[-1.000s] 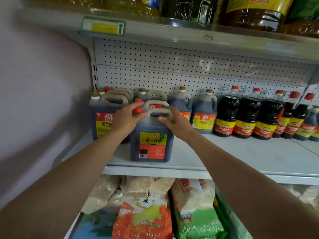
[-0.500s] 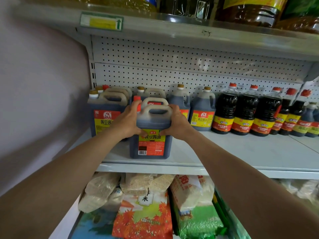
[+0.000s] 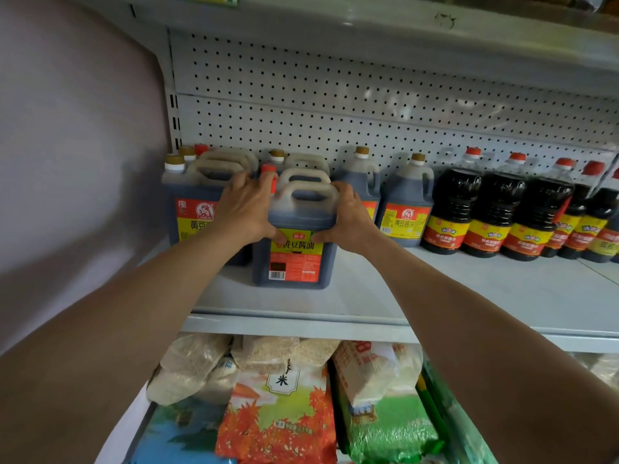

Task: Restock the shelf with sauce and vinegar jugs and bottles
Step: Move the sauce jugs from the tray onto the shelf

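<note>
So we've got the white metal shelf (image 3: 469, 296) with its pegboard back (image 3: 368, 105) filling most of the view, and the shelf above it is cut off at the top edge, so whatever sits up there we can't see. Down below, bags of rice and grain (image 3: 278, 413) are stacked on the lower level, partly chopped off by the bottom of the frame.

Along the back wall sits a row of soy sauce jugs (image 3: 405, 209) on the left and dark red-capped bottles (image 3: 492, 212) running off to the right, where the last ones blur out and get cropped. The jugs on the far left are partly blocked by our left arm.

The one we're handling is the front jug (image 3: 294, 256): a squarish dark jug of soy sauce, pale loop handle on top, red cap, yellow and red label with a barcode at the lower left. It stands upright on the shelf, in front of the back row and well back from the front lip.

Our left hand (image 3: 244, 212) and right hand (image 3: 348, 219) clamp its shoulders from either side, fingers wrapped round to the far side where we can't see the tips, both thumbs pressed on the label's top edge.
</note>
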Demonstrator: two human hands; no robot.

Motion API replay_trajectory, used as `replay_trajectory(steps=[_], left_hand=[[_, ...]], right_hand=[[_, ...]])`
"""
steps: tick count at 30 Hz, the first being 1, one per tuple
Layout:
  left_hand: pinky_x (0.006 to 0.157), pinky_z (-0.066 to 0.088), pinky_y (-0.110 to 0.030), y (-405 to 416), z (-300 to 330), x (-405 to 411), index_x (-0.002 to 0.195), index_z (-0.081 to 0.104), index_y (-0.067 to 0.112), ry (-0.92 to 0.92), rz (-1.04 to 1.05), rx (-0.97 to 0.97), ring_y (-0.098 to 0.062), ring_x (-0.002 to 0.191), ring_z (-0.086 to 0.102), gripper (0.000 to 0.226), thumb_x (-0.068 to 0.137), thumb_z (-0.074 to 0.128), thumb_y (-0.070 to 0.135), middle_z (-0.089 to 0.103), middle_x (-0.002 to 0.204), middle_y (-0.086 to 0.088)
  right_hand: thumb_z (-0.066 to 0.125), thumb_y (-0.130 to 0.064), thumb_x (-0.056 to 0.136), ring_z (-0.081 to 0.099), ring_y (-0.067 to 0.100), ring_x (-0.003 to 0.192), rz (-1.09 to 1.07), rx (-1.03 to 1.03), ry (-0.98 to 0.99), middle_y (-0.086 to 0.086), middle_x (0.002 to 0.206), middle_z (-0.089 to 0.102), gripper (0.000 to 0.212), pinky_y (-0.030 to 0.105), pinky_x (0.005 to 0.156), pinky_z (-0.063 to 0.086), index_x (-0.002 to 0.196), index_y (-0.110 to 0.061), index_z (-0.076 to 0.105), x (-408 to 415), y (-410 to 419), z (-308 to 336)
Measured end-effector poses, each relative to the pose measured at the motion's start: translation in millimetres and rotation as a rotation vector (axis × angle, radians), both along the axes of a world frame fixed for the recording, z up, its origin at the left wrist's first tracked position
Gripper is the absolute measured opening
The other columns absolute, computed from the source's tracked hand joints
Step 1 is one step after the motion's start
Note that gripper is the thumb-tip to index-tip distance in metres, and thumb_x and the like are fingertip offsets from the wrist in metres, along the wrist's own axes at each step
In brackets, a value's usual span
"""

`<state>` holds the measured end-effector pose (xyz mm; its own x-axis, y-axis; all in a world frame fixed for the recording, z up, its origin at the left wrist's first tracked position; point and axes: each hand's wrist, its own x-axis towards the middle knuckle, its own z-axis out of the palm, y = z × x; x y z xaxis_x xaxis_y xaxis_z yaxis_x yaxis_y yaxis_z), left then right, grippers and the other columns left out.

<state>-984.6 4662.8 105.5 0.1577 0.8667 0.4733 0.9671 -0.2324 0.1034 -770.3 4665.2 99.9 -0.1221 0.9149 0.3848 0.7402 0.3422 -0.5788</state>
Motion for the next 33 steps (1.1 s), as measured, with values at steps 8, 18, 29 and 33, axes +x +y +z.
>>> replay_trajectory(steps=[8, 18, 29, 33], left_hand=[[0.112, 0.021, -0.046, 28.2, 4.1, 1.5, 0.142, 0.026, 0.018, 0.12, 0.057, 0.02, -0.035, 0.134, 0.03, 0.121, 0.048, 0.087, 0.065, 0.05, 0.138, -0.014], [0.119, 0.014, -0.049, 44.7, 3.9, 2.5, 0.148, 0.021, 0.018, 0.116, 0.064, 0.032, -0.038, 0.14, 0.026, 0.128, 0.048, 0.087, 0.064, 0.05, 0.141, -0.017], [0.123, 0.0, -0.051, 13.0, -2.0, 12.7, 0.157, -0.006, 0.017, 0.05, 0.117, 0.036, -0.04, 0.151, -0.004, 0.128, 0.071, 0.083, 0.049, 0.02, 0.161, -0.021], [0.124, 0.002, -0.049, -14.6, 2.9, 25.3, 0.158, -0.005, 0.017, -0.047, 0.12, 0.061, -0.039, 0.152, -0.007, 0.123, 0.075, 0.08, 0.051, 0.012, 0.164, -0.02]], right_hand=[[0.096, -0.015, 0.06, 0.048, 0.032, 0.128, -0.005, 0.009, -0.018, 0.011, 0.144, 0.04, 0.112, 0.033, 0.092, 0.044, 0.148, -0.016, 0.027, -6.1, 34.3, -2.0], [0.095, -0.015, 0.061, 0.046, 0.032, 0.129, 0.015, 0.007, -0.029, 0.012, 0.144, 0.038, 0.112, 0.03, 0.092, 0.042, 0.149, -0.013, 0.025, -2.6, 55.1, -4.4], [0.088, -0.028, 0.074, 0.048, 0.036, 0.132, -0.091, -0.033, -0.145, 0.014, 0.149, 0.041, 0.105, 0.049, 0.1, 0.048, 0.153, -0.011, 0.021, -4.6, 23.5, -3.7], [0.084, -0.037, 0.078, 0.042, 0.036, 0.138, -0.144, -0.063, -0.123, 0.014, 0.154, 0.035, 0.104, 0.047, 0.103, 0.045, 0.155, -0.014, 0.019, 15.1, -10.3, -1.3]])
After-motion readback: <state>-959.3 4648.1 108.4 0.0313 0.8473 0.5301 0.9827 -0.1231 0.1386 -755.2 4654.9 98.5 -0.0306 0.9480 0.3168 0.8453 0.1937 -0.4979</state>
